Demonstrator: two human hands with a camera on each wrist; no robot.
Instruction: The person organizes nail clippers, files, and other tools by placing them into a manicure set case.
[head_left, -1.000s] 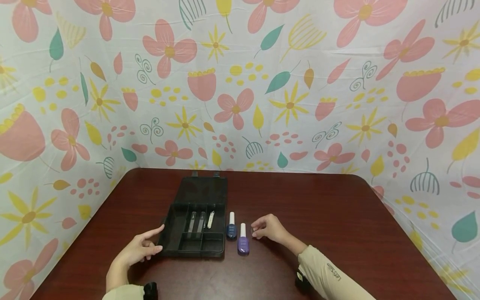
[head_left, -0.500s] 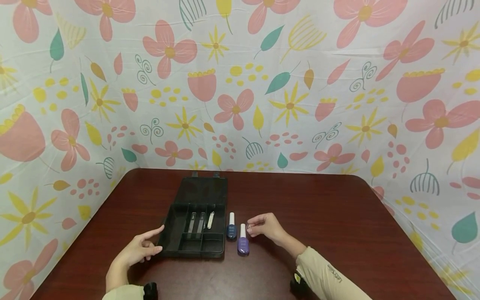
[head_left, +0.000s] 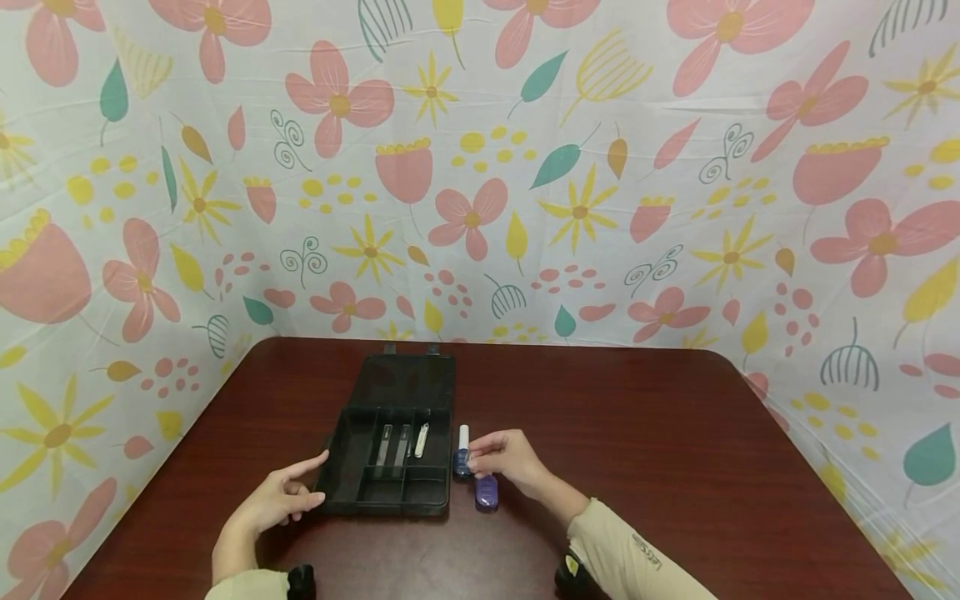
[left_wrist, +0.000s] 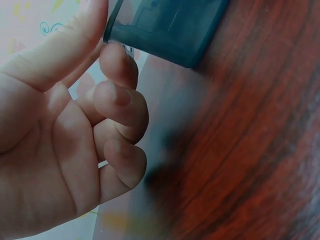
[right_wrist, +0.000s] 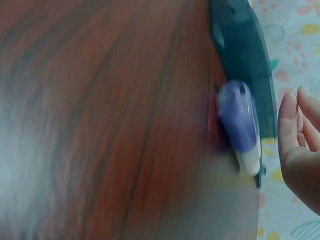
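A black divided box (head_left: pixel 347 467) lies with its lid folded back, and two clear slim pieces (head_left: pixel 384 445) and a nail clipper (head_left: pixel 422 440) are inside. My left hand (head_left: pixel 272 500) rests against the box's left side with thumb and forefinger apart. In the left wrist view the other fingers (left_wrist: pixel 122 107) are loosely bent. My right hand (head_left: pixel 512 460) pinches a small item at its fingertips, too tiny to identify. That hand is over two nail polish bottles: the dark blue one (head_left: pixel 460 463) is partly covered, and the white cap of the purple one (head_left: pixel 487 493) is hidden.
The box's raised walls (head_left: pixel 402 507) border several compartments. Its lid (head_left: pixel 405 381) lies flat toward the back of the brown table (head_left: pixel 637 433). A flowered cloth (head_left: pixel 480 275) hangs behind the table and along both sides.
My right hand has moved left from beside the purple bottle to above both bottles, its thumb and finger still together. The left hand and the box have stayed in place.
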